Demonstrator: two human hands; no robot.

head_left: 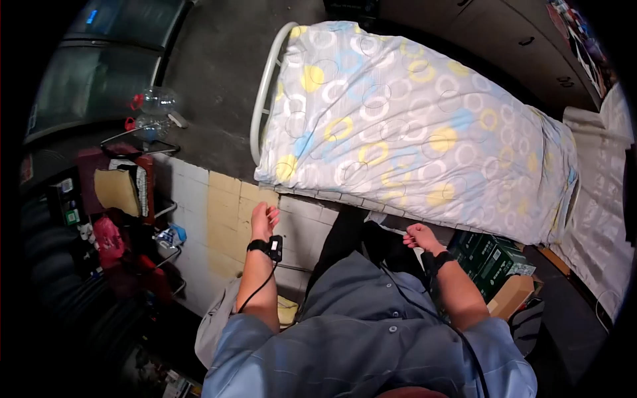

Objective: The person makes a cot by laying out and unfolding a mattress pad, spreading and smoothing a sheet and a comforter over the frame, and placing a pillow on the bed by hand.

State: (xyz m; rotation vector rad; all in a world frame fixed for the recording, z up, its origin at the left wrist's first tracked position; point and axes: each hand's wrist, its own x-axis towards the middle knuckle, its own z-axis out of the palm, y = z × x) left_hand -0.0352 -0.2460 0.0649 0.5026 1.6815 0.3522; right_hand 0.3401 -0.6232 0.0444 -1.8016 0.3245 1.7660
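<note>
A bed with a patterned quilt (398, 119) of yellow, white and blue circles lies in front of me, its white metal end frame (260, 99) at the left. My left hand (264, 221) is just below the bed's near left corner, fingers slightly curled and apart, holding nothing. Near the bed's front edge, my right hand (421, 237) has its fingers curled in; nothing shows in them. Neither hand touches the quilt. Each wrist wears a black strap, and a cable runs from the left one.
Folding chairs with a tan cushion (117, 191) and a pink item (108, 237) stand at the left. Plastic bottles (158, 101) are on the floor behind them. Green boxes (492, 262) and a brown carton (511, 296) lie right of my legs. Drawers (524, 53) line the far side.
</note>
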